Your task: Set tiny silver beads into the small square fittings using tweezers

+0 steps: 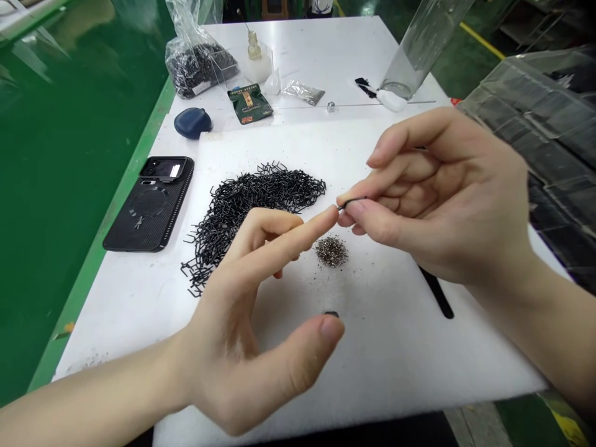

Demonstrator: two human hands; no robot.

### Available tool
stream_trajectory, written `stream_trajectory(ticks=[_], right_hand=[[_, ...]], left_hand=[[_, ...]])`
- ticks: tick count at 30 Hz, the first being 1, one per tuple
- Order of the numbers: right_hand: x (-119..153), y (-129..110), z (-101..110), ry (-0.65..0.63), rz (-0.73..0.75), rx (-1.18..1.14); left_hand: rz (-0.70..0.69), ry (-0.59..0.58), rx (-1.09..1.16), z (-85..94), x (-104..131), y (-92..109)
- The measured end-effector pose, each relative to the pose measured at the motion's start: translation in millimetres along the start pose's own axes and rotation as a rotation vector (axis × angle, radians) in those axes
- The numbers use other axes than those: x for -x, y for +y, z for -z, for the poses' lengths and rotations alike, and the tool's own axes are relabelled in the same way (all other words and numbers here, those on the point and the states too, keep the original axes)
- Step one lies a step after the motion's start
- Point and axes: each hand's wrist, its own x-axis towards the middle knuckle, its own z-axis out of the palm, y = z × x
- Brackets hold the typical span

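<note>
Between its thumb and fingertips, my right hand pinches a thin black bent piece. My left hand has its index finger stretched out, the tip touching or nearly touching that piece's end. The left thumb is spread well apart, and a small dark spot shows at its tip; I cannot tell what it is. Behind the left fingers lies a large heap of small black bent pieces, partly covered by the hand. Below the two fingertips sits a little pile of shiny brownish grains on the white mat.
At left lie a black phone and a dark blue case. Toward the back are a bag of black pieces, a green packet and a clear cylinder. A black strip-like tool lies under my right wrist; clear boxes stand at right.
</note>
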Motion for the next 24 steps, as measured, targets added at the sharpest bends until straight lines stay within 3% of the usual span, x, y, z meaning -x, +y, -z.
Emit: stream_trajectory(ticks=[7, 16, 24], right_hand=[[2, -1, 0, -0.015, 0.024, -0.006], [6, -6, 2, -0.007, 0.043, 0.072], [7, -7, 5, 0.037, 0.089, 0.155]], left_hand=[[-0.036, -0.021, 0.057, 1.6, -4, -7], [0.052, -0.036, 0.163, 4.2, -6, -14], [-0.073, -0.099, 0.051, 7.7, -8, -16]])
